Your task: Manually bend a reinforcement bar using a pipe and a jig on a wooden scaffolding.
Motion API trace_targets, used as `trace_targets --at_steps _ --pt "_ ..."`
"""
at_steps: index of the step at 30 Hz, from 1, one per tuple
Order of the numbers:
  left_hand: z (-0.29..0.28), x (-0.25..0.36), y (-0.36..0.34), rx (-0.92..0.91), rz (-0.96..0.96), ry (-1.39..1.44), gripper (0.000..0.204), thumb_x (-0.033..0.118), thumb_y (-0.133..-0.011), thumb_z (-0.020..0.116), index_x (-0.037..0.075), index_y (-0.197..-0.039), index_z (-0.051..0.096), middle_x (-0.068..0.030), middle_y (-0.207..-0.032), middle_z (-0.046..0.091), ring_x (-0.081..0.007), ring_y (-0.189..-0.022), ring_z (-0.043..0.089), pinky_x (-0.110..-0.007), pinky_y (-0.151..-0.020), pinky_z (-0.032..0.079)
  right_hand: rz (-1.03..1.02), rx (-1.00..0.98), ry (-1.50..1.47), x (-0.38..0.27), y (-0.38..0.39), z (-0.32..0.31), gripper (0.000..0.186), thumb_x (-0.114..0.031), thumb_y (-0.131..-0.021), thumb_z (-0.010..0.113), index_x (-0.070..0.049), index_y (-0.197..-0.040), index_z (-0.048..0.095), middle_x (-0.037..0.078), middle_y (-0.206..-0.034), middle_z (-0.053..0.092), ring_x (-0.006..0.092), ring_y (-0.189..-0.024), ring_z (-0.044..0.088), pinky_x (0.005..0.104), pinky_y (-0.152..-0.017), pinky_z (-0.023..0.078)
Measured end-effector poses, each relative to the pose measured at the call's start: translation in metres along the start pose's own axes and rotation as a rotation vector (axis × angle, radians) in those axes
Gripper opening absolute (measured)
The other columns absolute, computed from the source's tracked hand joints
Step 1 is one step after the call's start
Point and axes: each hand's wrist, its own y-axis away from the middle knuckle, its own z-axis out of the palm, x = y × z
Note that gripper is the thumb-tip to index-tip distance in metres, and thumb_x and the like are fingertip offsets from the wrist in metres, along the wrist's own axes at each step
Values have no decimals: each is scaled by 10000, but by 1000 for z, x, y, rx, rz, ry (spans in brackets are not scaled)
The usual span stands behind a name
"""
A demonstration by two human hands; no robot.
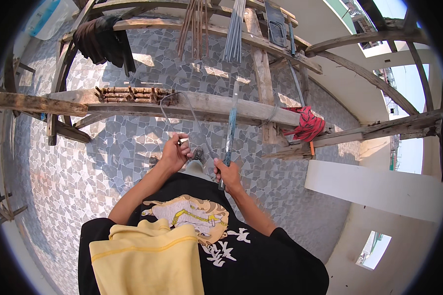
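Note:
My left hand (177,151) is closed, thumb and fingers pinched at one end of a thin bent steel rod (195,118). From there the rod rises to the beam, loops over near its top and slopes down to my right hand (227,172). That hand wraps round a long straight bar (230,130) with worn blue-green colouring, held nearly upright and crossing in front of the beam. The rod's other end meets my right thumb; whether the fingers also grip it is hidden. Beside the rod's bend, a rusty steel jig with upright pegs (133,95) sits on the wooden beam (209,105).
Bundles of rusty rods (196,29) and grey rods (235,32) lean over the far rail. A dark cloth (101,42) hangs at the left, a red-and-black cloth (307,123) at the beam's right. Wooden posts and a low white wall (374,191) stand around the stone-patterned floor (133,167).

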Motion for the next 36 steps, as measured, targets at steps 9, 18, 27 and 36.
trace_targets --at_steps 9,18,27,36 --pt "-25 34 28 -24 -110 -98 438 530 -1008 330 126 -896 457 -5 -654 412 -167 -618 418 -333 -638 402 125 70 -177 21 26 59 293 -277 -929 625 -64 -734 577 2 -627 546 68 -447 461 240 -391 397" --pt "-33 66 36 57 -179 -209 454 550 -991 362 134 -851 480 11 -624 391 -144 -570 406 -319 -595 404 108 127 -249 41 36 106 267 -282 -921 637 -53 -799 577 15 -630 552 77 -463 483 248 -403 412" --pt "-43 88 35 20 -233 -361 527 558 -999 309 136 -683 326 28 -548 234 -132 -480 235 -318 -494 280 105 172 -281 53 39 125 290 -305 -912 643 -61 -769 577 14 -628 558 78 -463 488 250 -409 421" --pt "-52 99 41 -26 -343 -416 536 539 -1007 309 162 -627 285 43 -529 196 -114 -461 206 -301 -463 246 69 205 -248 54 40 124 324 -317 -911 646 -63 -724 572 13 -608 550 75 -455 486 250 -400 416"
